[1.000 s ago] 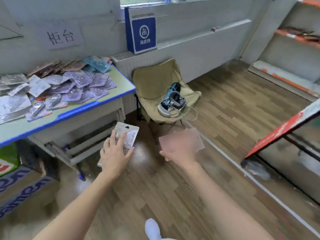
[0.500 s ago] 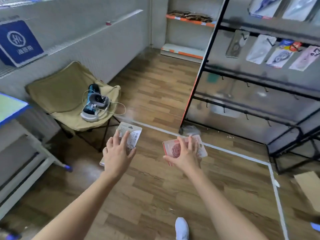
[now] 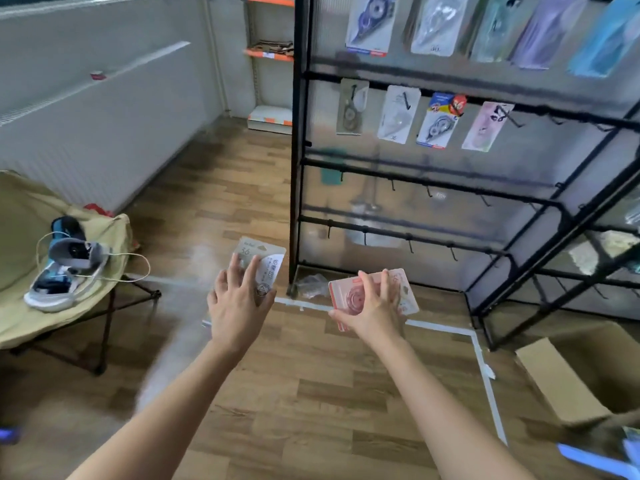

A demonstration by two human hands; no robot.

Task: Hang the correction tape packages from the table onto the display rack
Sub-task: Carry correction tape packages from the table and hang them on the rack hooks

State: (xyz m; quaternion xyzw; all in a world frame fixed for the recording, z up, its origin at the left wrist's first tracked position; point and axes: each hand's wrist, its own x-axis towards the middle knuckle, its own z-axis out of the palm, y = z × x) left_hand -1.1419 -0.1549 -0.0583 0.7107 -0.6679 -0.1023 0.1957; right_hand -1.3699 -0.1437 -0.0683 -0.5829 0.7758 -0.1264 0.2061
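Facing the rack (image 3: 298, 133), your left hand (image 3: 235, 306) grips a grey package (image 3: 268, 259), your right hand (image 3: 372, 311) pinches a pink package (image 3: 349, 296).

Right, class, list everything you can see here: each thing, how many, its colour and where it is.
display rack: one, black, right of centre
hung packages: four on second rail, mixed colours; more above, blurred
white package: one, white-grey, held centre-left
pink package: one, pink, held centre
folding chair: one, khaki, left
device: one, blue-grey, on the chair
cardboard box: one, brown, floor lower right
left hand: holds white package
right hand: holds pink package
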